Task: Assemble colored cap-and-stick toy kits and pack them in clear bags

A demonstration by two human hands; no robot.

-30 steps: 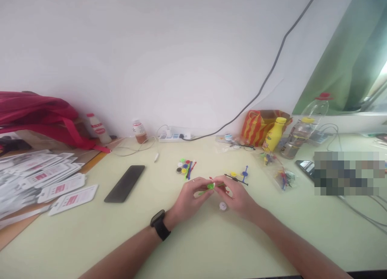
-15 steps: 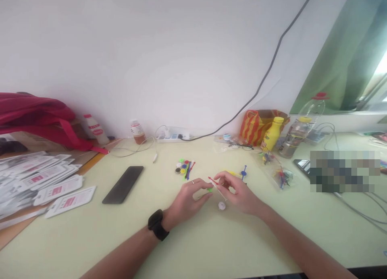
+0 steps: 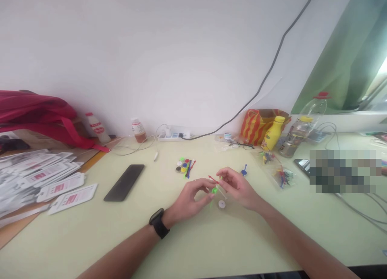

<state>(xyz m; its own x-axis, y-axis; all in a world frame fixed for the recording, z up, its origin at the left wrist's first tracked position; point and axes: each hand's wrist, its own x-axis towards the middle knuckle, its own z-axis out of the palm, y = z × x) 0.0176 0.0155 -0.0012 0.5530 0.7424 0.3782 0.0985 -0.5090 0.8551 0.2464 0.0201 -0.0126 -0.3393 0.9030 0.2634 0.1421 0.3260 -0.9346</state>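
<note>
My left hand [image 3: 196, 196] is closed in a pinch on a green plastic piece [image 3: 214, 189], which has a round part and a thin stalk pointing down. Close beside it, my right hand [image 3: 237, 188] has its thumb and forefinger pressed together; a speck of green shows at the tips, too small to name. Between the hands are a red arrow [image 3: 212, 179] and a white arrow [image 3: 223, 192]. A white disc [image 3: 221, 204] lies on the table just below them. Past my right hand sits a blue arrow with a disc [image 3: 244, 171].
Coloured discs [image 3: 180, 165] and thin arrows [image 3: 189, 169] lie grouped ahead. A black phone [image 3: 124, 183] and white card holders [image 3: 72, 198] are at left. Small plastic bags [image 3: 284, 178], a yellow bottle [image 3: 273, 133] and a striped bag [image 3: 250, 128] stand or lie at right.
The green piece in my left hand has turned, and more of it shows now. My right hand has shifted slightly up and left; the yellow piece behind it no longer shows.
</note>
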